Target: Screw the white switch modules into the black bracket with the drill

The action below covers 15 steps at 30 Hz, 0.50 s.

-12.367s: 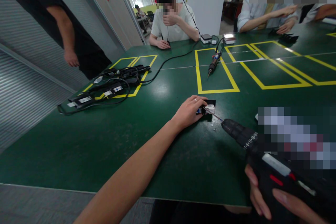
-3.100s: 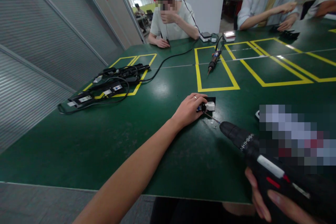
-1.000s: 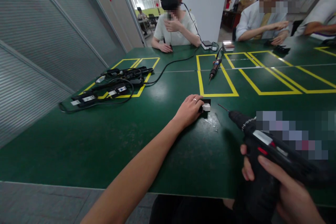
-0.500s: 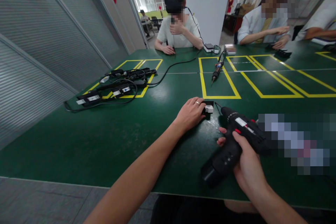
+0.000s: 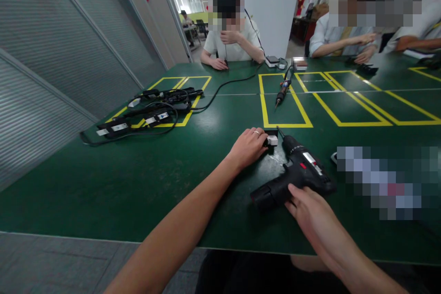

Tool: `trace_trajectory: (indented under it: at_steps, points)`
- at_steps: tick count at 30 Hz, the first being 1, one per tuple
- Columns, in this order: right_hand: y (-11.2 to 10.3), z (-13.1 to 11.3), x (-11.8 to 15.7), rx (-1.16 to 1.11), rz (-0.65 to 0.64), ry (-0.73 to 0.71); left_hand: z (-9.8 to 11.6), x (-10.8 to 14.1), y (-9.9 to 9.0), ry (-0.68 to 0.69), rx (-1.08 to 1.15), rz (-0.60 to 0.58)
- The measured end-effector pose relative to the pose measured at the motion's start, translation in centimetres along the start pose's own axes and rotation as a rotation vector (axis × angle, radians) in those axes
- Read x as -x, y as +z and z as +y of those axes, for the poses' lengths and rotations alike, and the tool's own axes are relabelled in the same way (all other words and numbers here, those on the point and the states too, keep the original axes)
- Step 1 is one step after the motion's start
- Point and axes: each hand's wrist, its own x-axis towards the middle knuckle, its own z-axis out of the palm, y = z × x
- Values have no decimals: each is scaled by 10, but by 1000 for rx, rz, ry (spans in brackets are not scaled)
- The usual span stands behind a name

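Cordless drill [image 5: 292,174] now lies on its side on the green counter [image 5: 138,179], directly ahead of the right hand [image 5: 310,206]. Half a second ago that hand gripped the tool by the handle and held it above the surface; one second ago the bit pointed toward the workpiece from the air. The right fingers [image 5: 292,190] now rest loosely extended against the battery end of the handle, no longer wrapped around it. Judgement: the tool has been set down and the grip is releasing, which indicates that the driving step on this piece is finished or paused.

Beyond the right fingers, the chuck and bit [image 5: 279,133] point away from the person, with the bit tip just beside the small black-and-white component [image 5: 271,139].

The left hand [image 5: 248,147] has not moved across all views. Its fingers are curled over the near-left side of the component and press it onto the counter.

To the right of the drill, a blurred region covers part of the counter; its contents cannot be identified.

Farther from the left fingers, a yellow-taped rectangle [image 5: 263,105] contains a corded electric screwdriver [image 5: 280,94]. Far left of both hands lies a bundle of black cables and adapters [image 5: 144,112]. At the far edge, seated people [image 5: 229,41] work with their own hands.
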Motion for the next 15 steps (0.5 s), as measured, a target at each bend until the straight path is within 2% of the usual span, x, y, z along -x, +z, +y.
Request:
trace_trajectory:
  at_steps: [3, 5, 7, 9, 11, 13, 15]
  points:
    - [-6, -12, 16, 192, -113, 101, 0, 0, -1, 2, -8, -5]
    - [-9, -25, 28, 409, -124, 194, 0, 0, -1, 3, -12, -6]
    - [-10, -40, 34, 661, -154, 199, 0, 0, -2, 7, -14, -7]
    - [-6, -58, 29, 891, -169, 49, 0, 0, -2, 10, -14, -7]
    - [0, -75, 8, 1112, -92, -205, 0, 0, -3, 13, -12, -10]
    - [7, -87, -27, 1343, 18, -526, 0, 0, -3, 16, -8, -13]
    - [12, -93, -69, 1531, 30, -769, -1, 0, -3, 16, -6, -16]
